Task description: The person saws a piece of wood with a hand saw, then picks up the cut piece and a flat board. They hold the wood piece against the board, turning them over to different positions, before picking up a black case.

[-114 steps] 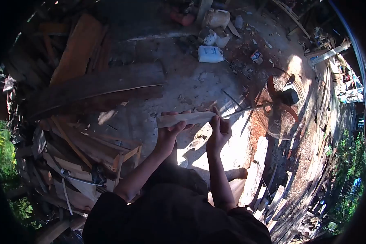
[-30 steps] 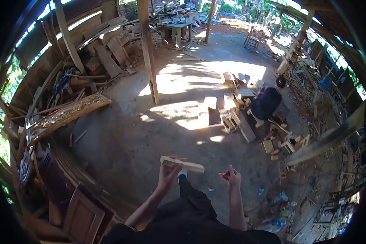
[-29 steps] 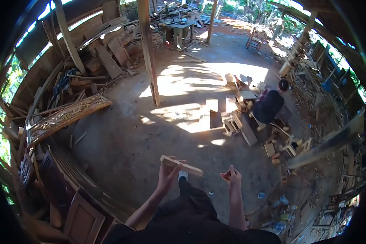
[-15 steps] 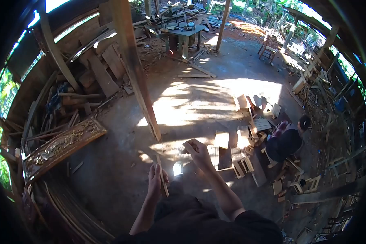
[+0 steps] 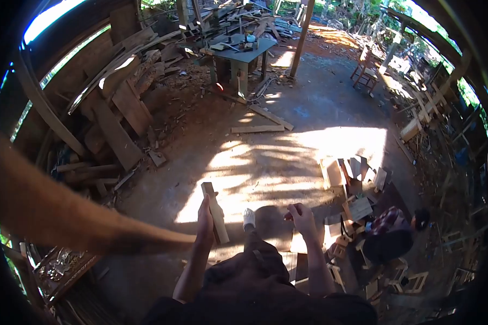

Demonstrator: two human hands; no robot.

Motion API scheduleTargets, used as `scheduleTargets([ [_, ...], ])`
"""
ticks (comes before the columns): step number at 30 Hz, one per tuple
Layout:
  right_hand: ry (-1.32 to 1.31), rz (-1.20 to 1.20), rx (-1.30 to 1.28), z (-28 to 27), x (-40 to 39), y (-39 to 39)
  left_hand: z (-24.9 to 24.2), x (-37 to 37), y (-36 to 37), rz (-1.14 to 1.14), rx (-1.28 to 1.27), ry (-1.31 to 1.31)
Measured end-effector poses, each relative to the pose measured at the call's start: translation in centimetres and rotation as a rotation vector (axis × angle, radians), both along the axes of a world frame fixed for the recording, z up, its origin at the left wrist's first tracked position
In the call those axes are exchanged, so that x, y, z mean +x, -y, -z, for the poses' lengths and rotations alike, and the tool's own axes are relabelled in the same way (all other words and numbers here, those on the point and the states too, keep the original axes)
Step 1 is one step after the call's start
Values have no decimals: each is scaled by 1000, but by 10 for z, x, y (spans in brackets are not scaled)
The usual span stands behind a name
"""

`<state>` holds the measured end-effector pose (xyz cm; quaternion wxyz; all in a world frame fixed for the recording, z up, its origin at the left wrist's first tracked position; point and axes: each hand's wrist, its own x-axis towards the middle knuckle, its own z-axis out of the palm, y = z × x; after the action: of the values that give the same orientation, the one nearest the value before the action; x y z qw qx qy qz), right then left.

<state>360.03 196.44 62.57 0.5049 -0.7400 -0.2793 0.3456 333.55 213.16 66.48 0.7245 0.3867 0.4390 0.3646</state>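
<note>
In the head view my left hand (image 5: 205,223) is closed around a short, flat wooden board (image 5: 217,216), which stands nearly upright with its top end tilted left. To the right, my right hand (image 5: 302,221) is held apart from the board with its fingers curled together; what lies between them, if anything, I cannot make out. One of my shoes (image 5: 249,218) shows on the floor between the hands.
A wooden post (image 5: 92,216) crosses close on my left. On the right a person (image 5: 387,238) bends among wooden pieces (image 5: 359,208). Farther off stand a work table (image 5: 249,51), a chair (image 5: 366,73) and loose planks (image 5: 257,129) on the floor.
I have stepped forward past the post, which now looms at my left. My right hand has moved right, away from the board. The board stays in my left hand.
</note>
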Motion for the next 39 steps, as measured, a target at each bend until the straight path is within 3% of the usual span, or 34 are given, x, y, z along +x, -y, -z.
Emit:
scheduleTargets([
  [3,42,-90,-37,25,51,-118,8,37,-86,-209,8,-27],
  [6,-53,-314,50,4,68,-248,2,63,-166,-399,99,-2],
  [8,-26,-513,77,-45,63,-328,2,80,-218,-496,176,47],
  [10,-14,-701,70,-72,64,-405,-9,101,-269,-507,195,-72],
  [14,46,-900,-16,-74,74,-535,16,139,-387,-505,122,43],
  [15,23,-936,-5,-54,82,-567,21,157,-421,-471,162,50],
  [19,-108,-886,-48,-23,123,-668,26,217,-535,-238,167,-13],
  [22,-139,-662,52,-22,159,-729,16,273,-615,-93,166,-29],
  [29,-394,-506,176,-8,266,-886,5,392,-805,222,243,-53],
  [32,-523,-459,227,9,311,-974,20,440,-896,230,230,-105],
  [35,-438,-334,10,54,352,-1060,45,470,-983,150,268,-204],
  [39,-482,-178,-81,66,410,-1157,46,506,-1102,129,282,-318],
])
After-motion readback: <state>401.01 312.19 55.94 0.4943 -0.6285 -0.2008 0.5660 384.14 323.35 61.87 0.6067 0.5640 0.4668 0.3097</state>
